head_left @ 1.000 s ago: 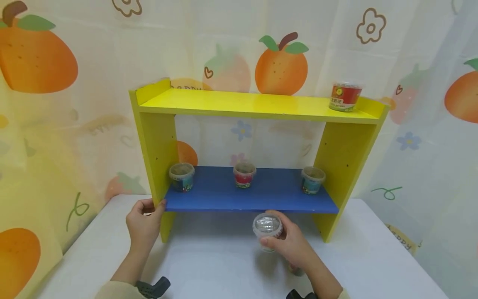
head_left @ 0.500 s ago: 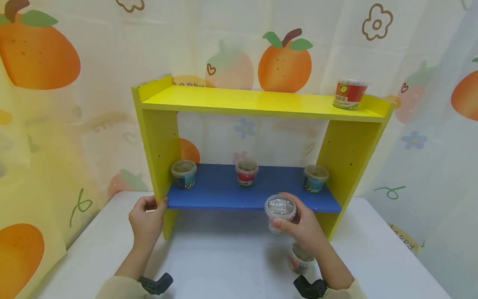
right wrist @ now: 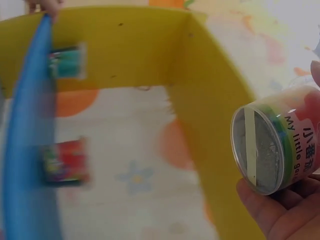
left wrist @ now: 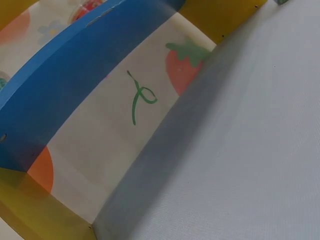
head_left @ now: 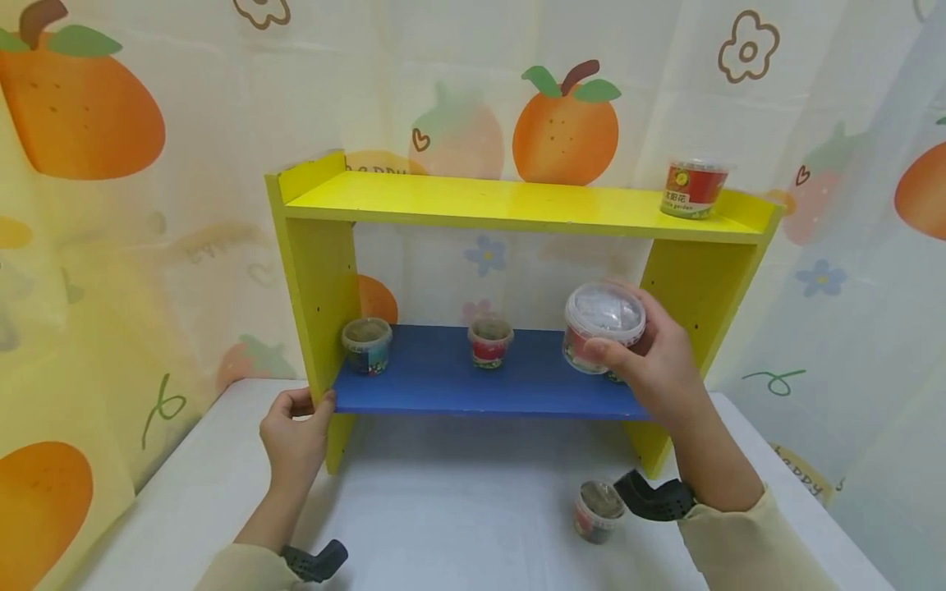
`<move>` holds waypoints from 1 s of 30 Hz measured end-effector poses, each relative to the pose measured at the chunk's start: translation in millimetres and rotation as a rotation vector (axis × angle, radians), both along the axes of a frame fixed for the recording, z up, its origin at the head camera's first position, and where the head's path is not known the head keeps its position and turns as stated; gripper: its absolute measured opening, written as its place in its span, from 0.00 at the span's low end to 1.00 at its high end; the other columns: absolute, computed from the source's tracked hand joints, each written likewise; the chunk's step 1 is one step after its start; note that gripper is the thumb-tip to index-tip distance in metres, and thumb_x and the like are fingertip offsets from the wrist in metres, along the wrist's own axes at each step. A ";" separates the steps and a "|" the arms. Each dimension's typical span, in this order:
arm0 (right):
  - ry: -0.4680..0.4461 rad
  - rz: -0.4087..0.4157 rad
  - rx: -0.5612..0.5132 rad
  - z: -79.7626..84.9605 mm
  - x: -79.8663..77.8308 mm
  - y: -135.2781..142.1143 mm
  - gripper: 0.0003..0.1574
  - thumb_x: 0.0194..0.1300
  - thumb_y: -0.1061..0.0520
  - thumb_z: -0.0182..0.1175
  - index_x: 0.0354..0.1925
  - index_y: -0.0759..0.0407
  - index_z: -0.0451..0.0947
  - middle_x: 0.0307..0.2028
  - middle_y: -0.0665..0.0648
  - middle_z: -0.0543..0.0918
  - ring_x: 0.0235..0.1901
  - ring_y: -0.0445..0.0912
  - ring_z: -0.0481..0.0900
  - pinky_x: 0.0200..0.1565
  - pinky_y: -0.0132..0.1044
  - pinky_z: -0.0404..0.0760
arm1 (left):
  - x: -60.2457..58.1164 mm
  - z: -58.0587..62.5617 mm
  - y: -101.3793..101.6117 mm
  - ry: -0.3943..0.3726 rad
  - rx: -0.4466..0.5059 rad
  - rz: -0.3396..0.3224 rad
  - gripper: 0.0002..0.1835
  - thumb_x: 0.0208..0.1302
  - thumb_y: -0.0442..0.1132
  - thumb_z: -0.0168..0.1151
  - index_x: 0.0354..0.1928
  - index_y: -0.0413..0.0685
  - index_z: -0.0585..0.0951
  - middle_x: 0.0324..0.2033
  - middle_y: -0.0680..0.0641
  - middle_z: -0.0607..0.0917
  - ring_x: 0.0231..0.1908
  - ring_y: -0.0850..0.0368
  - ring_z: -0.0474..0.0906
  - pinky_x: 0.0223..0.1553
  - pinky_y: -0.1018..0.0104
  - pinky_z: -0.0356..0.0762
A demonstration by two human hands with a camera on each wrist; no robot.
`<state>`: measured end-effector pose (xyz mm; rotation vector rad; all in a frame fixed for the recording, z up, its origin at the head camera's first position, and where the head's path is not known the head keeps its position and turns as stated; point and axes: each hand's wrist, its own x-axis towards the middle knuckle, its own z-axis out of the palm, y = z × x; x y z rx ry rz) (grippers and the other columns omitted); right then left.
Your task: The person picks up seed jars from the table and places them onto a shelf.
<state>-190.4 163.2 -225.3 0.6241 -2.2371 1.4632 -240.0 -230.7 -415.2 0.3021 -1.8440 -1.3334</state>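
Observation:
My right hand (head_left: 665, 365) holds a small lidded plastic cup (head_left: 604, 328) in front of the blue shelf board, thumb on the near side. In the right wrist view the cup (right wrist: 272, 145) is tilted, with a pale strip across its base and "My little garden" on its label. My left hand (head_left: 296, 435) grips the shelf unit's left side panel (head_left: 314, 287) at the blue board's level. On the blue board (head_left: 443, 386) stand a blue-labelled cup (head_left: 367, 349) at left and a red-labelled cup (head_left: 490, 345) mid-board. The cup at right is mostly hidden behind my right hand and its cup.
A red-labelled cup (head_left: 693, 189) sits at the right end of the yellow top board (head_left: 473, 197). Another cup (head_left: 597, 513) stands on the white table (head_left: 443, 509), below my right forearm. A fruit-print curtain (head_left: 185, 246) hangs behind the unit.
My right hand has raised the lidded cup from below the blue board, up and to the right. The cup on the table has come into full view. My left hand keeps its grip.

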 end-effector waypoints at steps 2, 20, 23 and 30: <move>0.050 -0.020 0.014 16.0 3.1 -3.6 0.38 0.59 0.54 0.64 0.65 0.49 0.62 0.54 0.51 0.74 0.50 0.44 0.74 0.48 0.27 0.78 | 0.2 0.5 0.0 -0.005 0.003 0.000 0.14 0.55 0.45 0.69 0.35 0.42 0.80 0.29 0.50 0.81 0.30 0.60 0.72 0.26 0.82 0.72; 0.065 -0.091 0.073 118.0 -16.5 -46.6 0.40 0.55 0.37 0.64 0.62 0.49 0.66 0.53 0.51 0.75 0.47 0.43 0.74 0.49 0.32 0.78 | 0.9 1.8 1.0 0.028 0.016 0.014 0.13 0.54 0.43 0.69 0.34 0.40 0.80 0.27 0.50 0.80 0.28 0.62 0.72 0.24 0.82 0.72; 0.040 -0.115 0.125 123.5 -28.1 -50.8 0.42 0.55 0.34 0.63 0.62 0.50 0.65 0.53 0.52 0.75 0.47 0.43 0.74 0.50 0.36 0.78 | 0.1 -0.4 1.2 0.020 0.031 0.010 0.13 0.54 0.43 0.69 0.34 0.40 0.80 0.27 0.50 0.80 0.28 0.61 0.72 0.24 0.81 0.72; -0.095 -0.167 0.218 137.2 -43.4 -57.5 0.46 0.53 0.27 0.58 0.62 0.52 0.65 0.52 0.52 0.74 0.49 0.45 0.71 0.51 0.40 0.75 | -1.2 -0.6 1.9 0.020 0.044 0.009 0.12 0.53 0.42 0.69 0.34 0.42 0.80 0.26 0.51 0.79 0.28 0.60 0.72 0.24 0.80 0.72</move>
